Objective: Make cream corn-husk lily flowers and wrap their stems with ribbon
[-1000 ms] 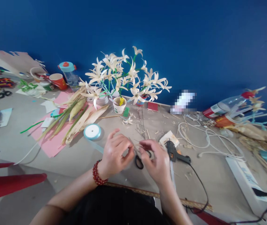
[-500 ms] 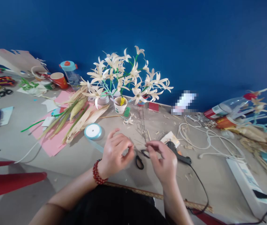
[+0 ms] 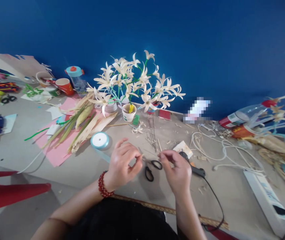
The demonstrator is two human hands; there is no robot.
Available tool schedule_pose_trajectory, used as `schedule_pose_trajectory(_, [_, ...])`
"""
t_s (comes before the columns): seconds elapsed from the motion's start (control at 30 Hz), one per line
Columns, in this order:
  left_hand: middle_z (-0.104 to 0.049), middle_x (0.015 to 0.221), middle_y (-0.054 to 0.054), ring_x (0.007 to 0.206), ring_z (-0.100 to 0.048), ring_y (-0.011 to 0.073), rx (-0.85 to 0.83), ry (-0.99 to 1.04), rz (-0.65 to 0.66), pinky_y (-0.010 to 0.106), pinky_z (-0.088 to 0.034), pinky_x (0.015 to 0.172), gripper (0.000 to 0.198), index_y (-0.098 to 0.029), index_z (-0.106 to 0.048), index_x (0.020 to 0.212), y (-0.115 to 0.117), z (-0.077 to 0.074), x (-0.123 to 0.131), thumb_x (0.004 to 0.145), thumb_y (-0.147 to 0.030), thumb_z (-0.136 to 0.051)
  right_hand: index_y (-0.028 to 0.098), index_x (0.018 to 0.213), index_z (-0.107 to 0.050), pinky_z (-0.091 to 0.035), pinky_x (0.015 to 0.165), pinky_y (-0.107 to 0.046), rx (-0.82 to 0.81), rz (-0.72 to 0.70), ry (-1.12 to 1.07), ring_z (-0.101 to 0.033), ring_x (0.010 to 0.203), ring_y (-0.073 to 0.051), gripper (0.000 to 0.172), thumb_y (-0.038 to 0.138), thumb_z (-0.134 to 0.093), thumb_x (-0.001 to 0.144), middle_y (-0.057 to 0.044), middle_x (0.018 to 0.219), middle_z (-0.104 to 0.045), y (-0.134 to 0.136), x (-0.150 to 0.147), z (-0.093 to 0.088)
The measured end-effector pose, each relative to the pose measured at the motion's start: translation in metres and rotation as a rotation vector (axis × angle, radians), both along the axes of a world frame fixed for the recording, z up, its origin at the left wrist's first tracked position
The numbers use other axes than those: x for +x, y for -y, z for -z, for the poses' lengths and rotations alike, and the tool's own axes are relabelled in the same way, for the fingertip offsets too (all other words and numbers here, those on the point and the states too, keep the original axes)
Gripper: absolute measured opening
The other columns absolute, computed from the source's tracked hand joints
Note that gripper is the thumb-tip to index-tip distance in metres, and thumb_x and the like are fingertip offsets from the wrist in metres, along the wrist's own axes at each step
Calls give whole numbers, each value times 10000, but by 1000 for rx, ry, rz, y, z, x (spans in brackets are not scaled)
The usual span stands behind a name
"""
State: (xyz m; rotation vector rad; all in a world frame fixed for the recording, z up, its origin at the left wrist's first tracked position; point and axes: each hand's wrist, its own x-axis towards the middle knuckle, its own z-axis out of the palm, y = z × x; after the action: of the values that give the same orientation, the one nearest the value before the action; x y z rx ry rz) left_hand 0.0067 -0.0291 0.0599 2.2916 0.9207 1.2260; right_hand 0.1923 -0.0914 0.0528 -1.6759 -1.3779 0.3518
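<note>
My left hand [image 3: 124, 161], with a red beaded bracelet at the wrist, has thumb and forefinger pinched together; what is between them is too small to make out. My right hand [image 3: 177, 170] is also pinched, and its fingertips hide whatever they hold. Black-handled scissors [image 3: 149, 174] lie on the table between the two hands. Thin wires and sticks [image 3: 152, 139] lie just beyond my fingertips. Left of my left hand is a spool of pale blue ribbon [image 3: 99, 140]. A black glue gun [image 3: 198, 171] rests partly behind my right hand.
Pale husk flowers [image 3: 144, 78] on green stems stand in a paper cup [image 3: 129, 116] by the wall. Corn husks [image 3: 84, 118] lie on pink paper [image 3: 54, 158] at left. A white cable [image 3: 224, 141], power strip [image 3: 262, 196] and plastic bottle [image 3: 235, 118] are at right.
My right hand has moved slightly right, leaving more of the scissors' handles visible. My left hand has hardly moved and both hands stay pinched. The view has shifted slightly.
</note>
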Motion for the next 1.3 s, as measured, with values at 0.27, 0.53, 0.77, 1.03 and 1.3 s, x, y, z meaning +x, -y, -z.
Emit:
schedule_pose_trajectory(0.27, [-622, 702, -5, 686, -573, 145, -4, -17, 23, 439, -404, 1026, 125, -201, -519, 744, 1, -2, 6, 833, -116, -544, 197, 853, -607, -507, 600, -243, -27, -219, -231, -654, 655, -158, 78, 246, -569, 900, -5, 731, -674, -5, -35, -5])
schedule_pose_trajectory(0.53, [-617, 697, -9, 682, -568, 147, -6, 13, -2, 444, -409, 1030, 131, -210, -507, 742, 3, 1, 2, 825, -113, -537, 198, 807, -622, -510, 613, -278, -25, -39, -14, -660, 634, -181, 131, 277, -564, 895, -13, 693, -680, -5, -14, 6])
schedule_pose_trajectory(0.77, [-625, 707, -6, 695, -581, 153, -43, 8, 25, 438, -419, 1020, 119, -209, -525, 755, -1, 1, 1, 836, -123, -535, 197, 1012, -635, -567, 670, -301, -15, -98, -141, -699, 729, -189, 143, 247, -556, 905, -53, 868, -713, 2, -10, -2])
schedule_pose_trajectory(1.03, [-720, 856, 27, 834, -647, 171, -42, 79, 107, 461, -377, 1069, 111, -211, -647, 899, -1, 3, -3, 875, -137, -568, 220, 891, -663, -571, 707, -300, 132, -203, -26, -702, 739, -182, 83, 158, -611, 876, -30, 808, -724, 0, -20, -10])
schedule_pose_trajectory(1.3, [-672, 794, 83, 791, -644, 213, -872, 372, 497, 360, -528, 781, 306, -161, -640, 850, -3, 1, -7, 961, -388, -467, 271, 1019, -678, -593, 745, -372, 434, -317, 128, -730, 858, -219, 329, 17, -605, 823, -55, 922, -765, 3, -17, -8])
